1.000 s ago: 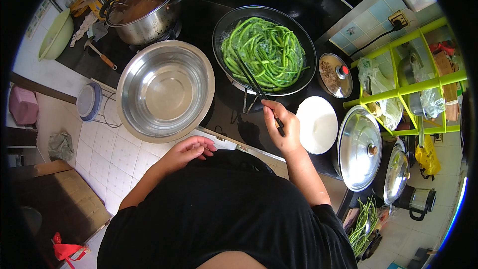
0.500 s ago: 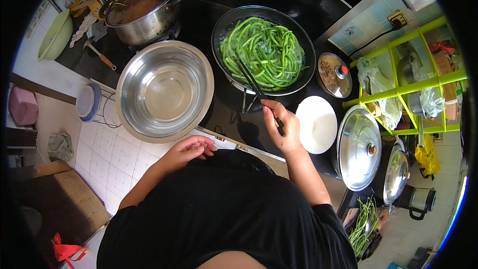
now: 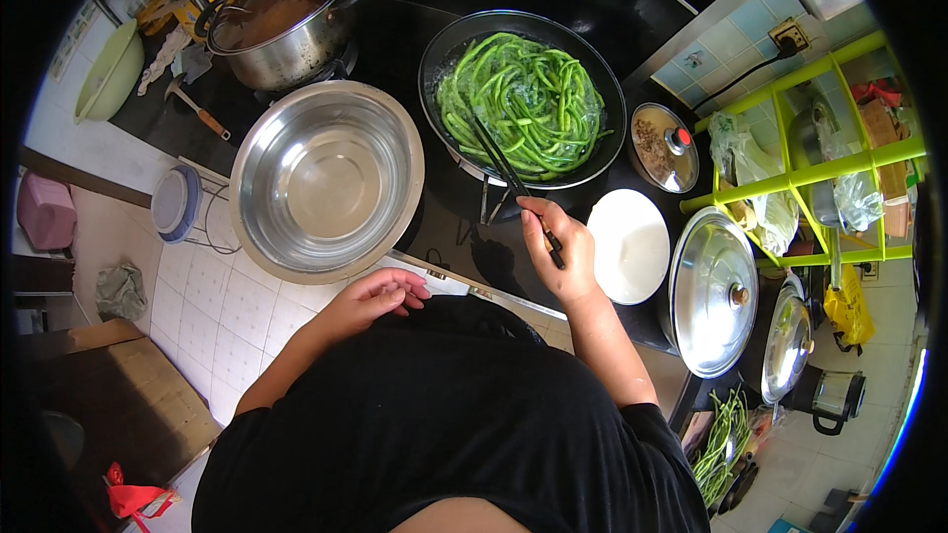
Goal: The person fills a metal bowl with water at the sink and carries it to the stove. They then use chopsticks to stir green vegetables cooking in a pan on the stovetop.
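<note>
Chopsticks [image 3: 506, 170] are what we work with: thin, stiff, light, dark sticks, pinched near their upper ends by our right hand [image 3: 559, 255], tips down among the long green beans [image 3: 521, 104] in the black pan [image 3: 446, 44] on the stove. The beans look limp, wet and likely slippery, best nipped mid-length. Our left hand [image 3: 373, 298] rests loosely curled, holding nothing, at the counter [image 3: 449, 283] edge, just below the empty steel bowl [image 3: 326, 180].

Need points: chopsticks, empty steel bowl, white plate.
chopsticks [image 3: 499, 160], head view, mid-shaft over the pan's rim
steel bowl [image 3: 326, 178], head view, bare inner bottom
white plate [image 3: 628, 245], head view, centre of its face
</note>
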A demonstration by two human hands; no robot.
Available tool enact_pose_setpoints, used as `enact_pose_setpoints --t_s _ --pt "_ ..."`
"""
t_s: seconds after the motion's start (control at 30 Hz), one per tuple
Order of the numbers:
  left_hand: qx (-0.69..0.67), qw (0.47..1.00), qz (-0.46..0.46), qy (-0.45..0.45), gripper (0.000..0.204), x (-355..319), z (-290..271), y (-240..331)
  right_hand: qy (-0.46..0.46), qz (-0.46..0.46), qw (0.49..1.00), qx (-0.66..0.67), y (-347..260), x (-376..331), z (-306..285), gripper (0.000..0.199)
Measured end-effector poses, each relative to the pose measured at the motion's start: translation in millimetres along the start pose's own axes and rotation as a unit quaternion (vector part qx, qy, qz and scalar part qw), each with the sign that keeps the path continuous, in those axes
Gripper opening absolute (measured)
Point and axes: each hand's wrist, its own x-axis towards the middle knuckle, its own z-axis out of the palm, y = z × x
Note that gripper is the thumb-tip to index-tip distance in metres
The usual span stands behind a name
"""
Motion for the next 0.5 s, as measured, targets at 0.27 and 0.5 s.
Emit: enact_pose_setpoints --t_s 0.27,0.5 --pt "0.012 1.000 -0.005 0.000 0.033 0.5 -0.7 1.9 -0.001 0.008 1.000 0.007 -0.6 0.4 -0.1 0.013" --pt "0.007 1.000 -0.005 0.006 0.031 0.8 -0.3 1.1 0.001 0.004 1.000 0.007 1.4 1.1 1.7 0.013"
